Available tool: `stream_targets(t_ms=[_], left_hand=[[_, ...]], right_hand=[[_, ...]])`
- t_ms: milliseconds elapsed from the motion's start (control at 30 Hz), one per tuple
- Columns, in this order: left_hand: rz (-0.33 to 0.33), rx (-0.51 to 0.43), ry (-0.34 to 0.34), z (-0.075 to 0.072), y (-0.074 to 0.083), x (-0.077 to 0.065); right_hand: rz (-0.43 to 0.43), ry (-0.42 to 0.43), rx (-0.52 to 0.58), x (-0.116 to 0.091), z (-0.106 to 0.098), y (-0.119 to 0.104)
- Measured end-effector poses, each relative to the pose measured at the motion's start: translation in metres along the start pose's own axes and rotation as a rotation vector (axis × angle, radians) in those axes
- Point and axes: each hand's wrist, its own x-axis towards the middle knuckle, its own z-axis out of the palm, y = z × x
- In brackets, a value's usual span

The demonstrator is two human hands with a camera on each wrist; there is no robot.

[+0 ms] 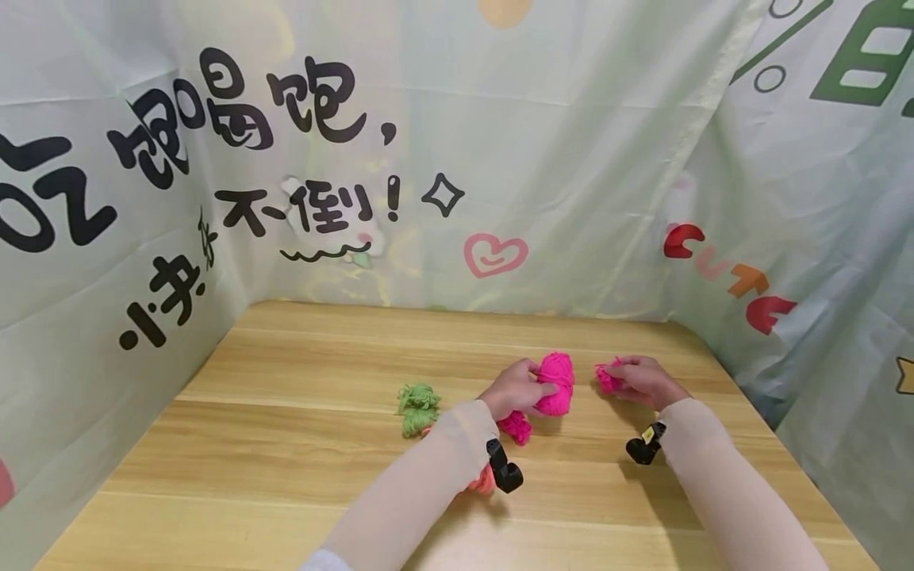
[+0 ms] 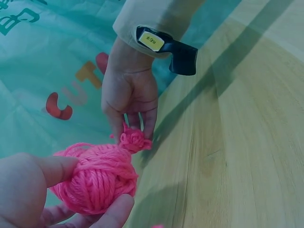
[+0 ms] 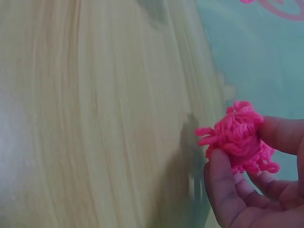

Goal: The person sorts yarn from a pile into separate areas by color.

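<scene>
A bright pink ball of yarn (image 1: 557,381) is gripped by my left hand (image 1: 514,390) above the tabletop. In the left wrist view, thumb and fingers curl round the wound strands of this ball (image 2: 99,178). To its right, my right hand (image 1: 646,381) pinches a smaller pink yarn bundle (image 1: 608,377). Loose loops stick out of that bundle (image 3: 237,135) in the right wrist view, with the thumb on one side and fingers on the other. Below my left hand lies another pink yarn bundle (image 1: 517,428), partly covered by the hand.
Left of my left forearm sits green yarn (image 1: 418,410) in two clumps. Orange yarn (image 1: 483,480) shows partly from under the forearm. The wooden table (image 1: 286,468) is enclosed by printed cloth (image 1: 571,174) at the back and sides. Each wrist carries a black mount (image 1: 504,468).
</scene>
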Motion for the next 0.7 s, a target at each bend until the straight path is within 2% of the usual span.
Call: stream_targets(t_ms=[167, 400, 600, 700], left_hand=[[0.011, 0.009, 0.010, 0.002, 0.002, 0.001], [0.037, -0.028, 0.018, 0.005, 0.001, 0.003], [0.010, 0.008, 0.058, 0.009, -0.001, 0.008], [0.002, -0.002, 0.061, 0.010, -0.003, 0.009]], right_hand=[[-0.004, 0.029, -0.006, 0.001, -0.008, 0.002], [-0.027, 0.083, -0.046, 0.000, -0.013, 0.004], [-0.010, 0.097, -0.032, 0.002, -0.013, 0.004], [-0.004, 0.101, -0.042, 0.003, -0.012, 0.007]])
